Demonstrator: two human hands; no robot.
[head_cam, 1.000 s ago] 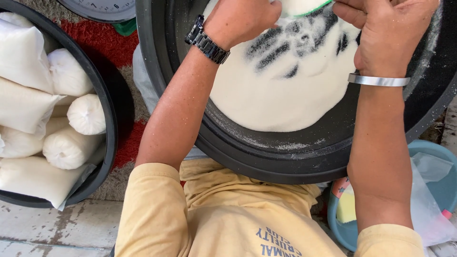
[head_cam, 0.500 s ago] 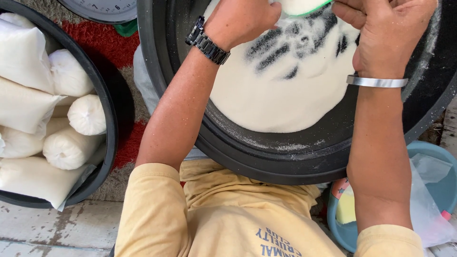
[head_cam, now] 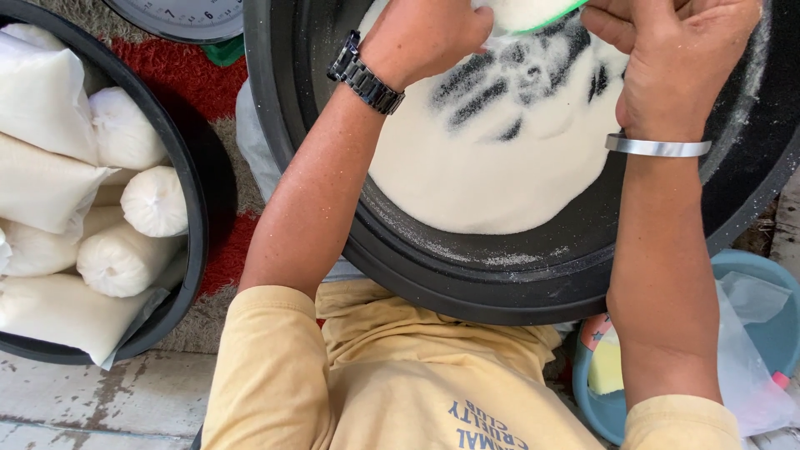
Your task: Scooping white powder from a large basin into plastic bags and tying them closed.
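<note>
At 12 o'clock in the view, over a large black basin (head_cam: pixel 467 275), both hands are seen at a green-rimmed scoop (head_cam: pixel 533 12) heaped with white grains. The left hand (head_cam: pixel 429 37), with a dark wristwatch (head_cam: pixel 365 73) on its wrist, is curled at the scoop's left edge; its fingers are drawn together, but whether they are clamped on the rim cannot be told. The right hand (head_cam: pixel 679 62), with a silver bangle (head_cam: pixel 658 147) on its wrist, is set at the scoop's right edge, fingers bent together; the grip itself is cut off by the frame edge. A bed of white grains (head_cam: pixel 500 167) is spread in the basin beneath, marked with dark finger streaks. At 9 o'clock, a second black tub (head_cam: pixel 190 208) is filled with tied white bags (head_cam: pixel 125 258). At 11 o'clock, part of a scale dial (head_cam: pixel 179 15) is visible above a red mat (head_cam: pixel 183 75). At 4 o'clock, a blue bowl (head_cam: pixel 762 275) with clear plastic is noted.
</note>
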